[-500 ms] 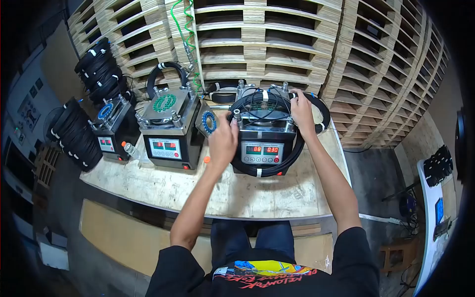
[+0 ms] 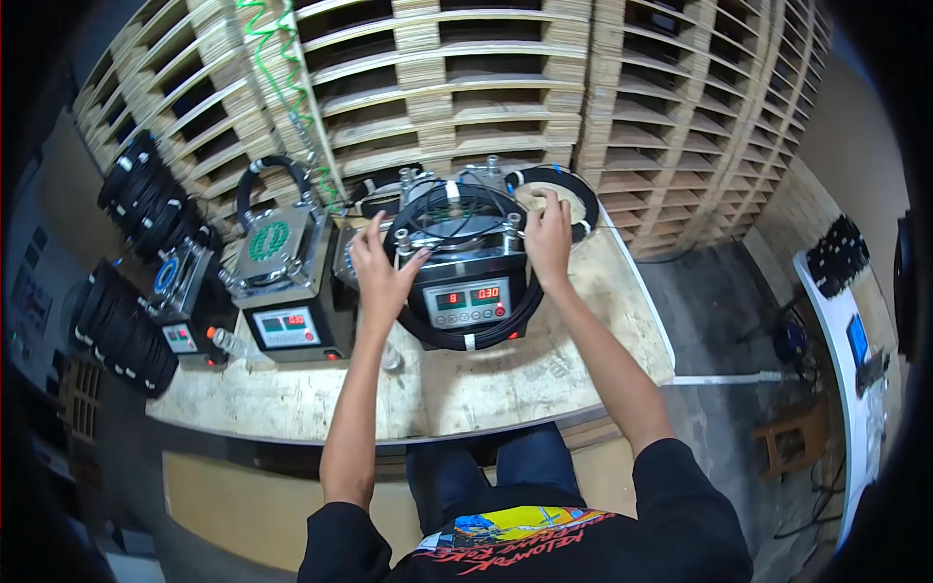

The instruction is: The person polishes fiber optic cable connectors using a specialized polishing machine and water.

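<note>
Lying between the fingers (image 2: 418, 259) is a black coil (image 2: 500, 335)

Button markings (image 2: 470, 316) on the rightmost machine (image 2: 473, 267) are too small to be read; its top is partly hidden by the cable coil (image 2: 437, 333). Pallets (image 2: 437, 78) are cut off above.

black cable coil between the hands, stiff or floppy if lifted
The coil probably flexes but keeps its ring, since white bands bind many strands. The thin loops across its top look loose, so they may flop or snag on the metal posts.
</note>
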The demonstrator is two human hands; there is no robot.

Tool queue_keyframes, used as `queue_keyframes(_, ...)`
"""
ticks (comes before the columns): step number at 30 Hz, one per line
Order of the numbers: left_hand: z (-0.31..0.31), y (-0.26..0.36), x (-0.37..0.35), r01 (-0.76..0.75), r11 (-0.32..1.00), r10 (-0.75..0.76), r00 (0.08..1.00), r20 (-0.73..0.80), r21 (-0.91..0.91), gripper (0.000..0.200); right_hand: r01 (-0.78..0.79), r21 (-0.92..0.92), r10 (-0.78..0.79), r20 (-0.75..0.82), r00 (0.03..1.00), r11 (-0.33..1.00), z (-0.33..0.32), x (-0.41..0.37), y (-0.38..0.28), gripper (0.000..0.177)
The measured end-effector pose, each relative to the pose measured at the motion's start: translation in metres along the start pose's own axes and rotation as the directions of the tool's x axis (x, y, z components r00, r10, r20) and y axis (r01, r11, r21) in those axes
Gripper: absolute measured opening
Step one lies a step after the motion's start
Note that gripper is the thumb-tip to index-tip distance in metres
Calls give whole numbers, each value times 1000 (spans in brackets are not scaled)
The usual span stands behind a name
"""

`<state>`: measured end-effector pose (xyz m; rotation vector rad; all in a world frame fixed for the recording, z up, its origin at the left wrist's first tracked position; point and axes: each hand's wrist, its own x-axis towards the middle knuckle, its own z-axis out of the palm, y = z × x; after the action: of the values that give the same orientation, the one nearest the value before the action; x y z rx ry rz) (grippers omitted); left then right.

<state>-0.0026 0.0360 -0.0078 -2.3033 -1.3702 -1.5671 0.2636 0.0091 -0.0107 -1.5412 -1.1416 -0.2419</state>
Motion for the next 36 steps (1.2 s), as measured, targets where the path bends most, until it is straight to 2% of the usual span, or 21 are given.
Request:
queue_keyframes(2, 9, -11, 4, -5, 996, 9, 999, 41, -94, 90, -16, -44, 13, -64, 998, 999, -4, -4, -5, 27)
queue_keyframes(3, 14, -15, 3, 3, 997, 1, 999, 54, -81, 88, -63, -31, 62, -40, 997, 998, -7, -5, -11, 27)
queue_keyframes(4, 19, -18, 0, -2, 996, 8, 998, 61, -85, 88, 12, -64, -19, -107, 994, 998, -7, -5, -15, 27)
queue_keyframes(6, 25, -24, -5, 152, 951, -120, 984, 133, -267, 82, -96, -67, 97, 10, 995, 993, -16, -7, -24, 26)
queue_keyframes(8, 20, -12, -5, 179, 960, -159, 981, 107, -214, 76, -108, -65, 112, 55, 992, 992, -17, -23, -20, 26)
queue_keyframes(10, 20, -10, -4, 166, 945, -149, 986, 81, -282, 77, -115, -72, 122, 109, 987, 991, -18, -34, -20, 25)
queue_keyframes(12, 21, -8, -3, 181, 932, -161, 983, 87, -315, 77, -76, 56, 75, 29, 997, 996, -18, -38, -19, 26)
queue_keyframes(14, 18, -8, -5, 197, 921, -173, 980, 101, -335, 78, -97, 129, 93, 39, 995, 987, -17, -46, -20, 27)
queue_keyframes(16, 17, -6, -4, 197, 948, -179, 979, 95, -249, 77, -128, 274, 120, 46, 992, 953, -16, -49, -20, 30)
queue_keyframes(17, 18, -8, -4, 204, 944, -184, 978, 100, -260, 77, -51, 263, 51, 8, 999, 963, -14, -51, -13, 39)
queue_keyframes(20, 21, -11, -4, 166, 948, -152, 986, 72, -271, 77, -18, 294, 7, 38, 999, 956, -28, -57, -9, 48)
queue_keyframes(22, 20, -9, -3, 188, 942, -171, 982, 82, -278, 77, -47, 268, 31, 62, 998, 962, -37, -55, -21, 54)
queue_keyframes(24, 21, -8, -7, 215, 935, -197, 976, 93, -282, 78, 36, 189, -56, 102, 993, 981, -37, -49, -31, 58)
queue_keyframes(25, 21, -8, -8, 220, 932, -202, 975, 94, -289, 78, 148, 131, -151, 8, 989, 980, -29, -48, -27, 59)
queue_keyframes(26, 21, -9, -7, 222, 929, -204, 975, 90, -296, 78, 152, 133, -154, 8, 988, 979, -25, -50, -28, 59)
queue_keyframes(29, 23, -9, -12, 222, 927, -214, 975, 63, -303, 77, -48, 105, 37, 105, 994, 993, -16, -58, -35, 58)
queue_keyframes(30, 23, -8, -13, 218, 922, -215, 976, 44, -320, 76, 115, 106, -121, 49, 991, 988, -13, -61, -39, 64)
queue_keyframes(32, 22, -8, -13, 211, 921, -210, 977, 40, -329, 76, 172, 43, -174, 57, 983, 984, -5, -63, -48, 75)
queue_keyframes(33, 21, -7, -13, 217, 923, -211, 976, 54, -318, 76, 175, 48, -178, 56, 982, 983, -5, -64, -51, 75)
queue_keyframes(35, 21, -10, -14, 230, 929, -219, 973, 69, -290, 76, 29, 319, -82, 153, 985, 947, -9, -68, -56, 77)
queue_keyframes(36, 20, -10, -14, 226, 929, -217, 974, 61, -292, 76, 37, 321, -89, 149, 985, 946, -16, -67, -57, 77)
